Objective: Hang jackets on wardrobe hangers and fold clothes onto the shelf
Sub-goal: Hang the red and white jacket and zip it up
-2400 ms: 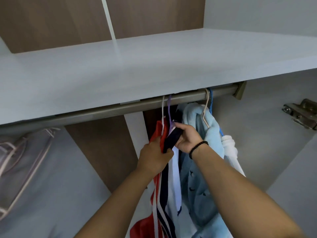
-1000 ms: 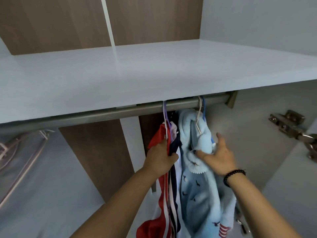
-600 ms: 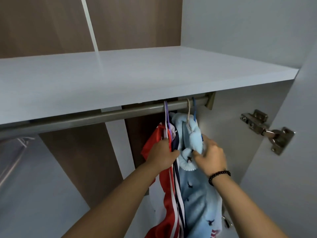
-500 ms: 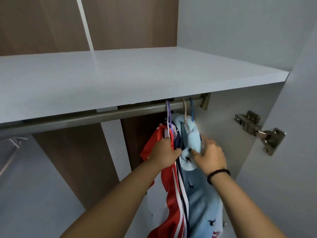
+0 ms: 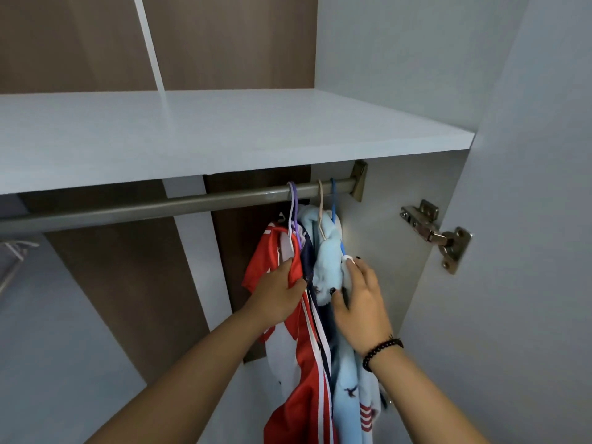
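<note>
Jackets hang bunched at the right end of a metal wardrobe rail [image 5: 192, 205], just under a pale grey shelf [image 5: 224, 136]. A red, white and navy jacket [image 5: 298, 379] hangs from a purple hanger [image 5: 294, 203], pressed against a light blue fleece jacket [image 5: 328, 261] printed with small birds, which hangs from a beige hanger [image 5: 320, 203]. A blue hanger [image 5: 333, 200] sits just beside that one on the rail.

The person's left hand [image 5: 278, 299] grasps the red jacket near its shoulder, fingers curled into the fabric. The right hand [image 5: 358, 299] rests on the blue fleece with the thumb and fingers bent around a fold of it; a black bead bracelet [image 5: 381, 349] circles that wrist.

A metal door hinge [image 5: 435, 233] is fixed to the wardrobe's grey right side. Brown wood panels [image 5: 224, 43] form the back of the wardrobe above the shelf. At the far left edge, part of a pale hanger [image 5: 16, 251] shows below the rail.
</note>
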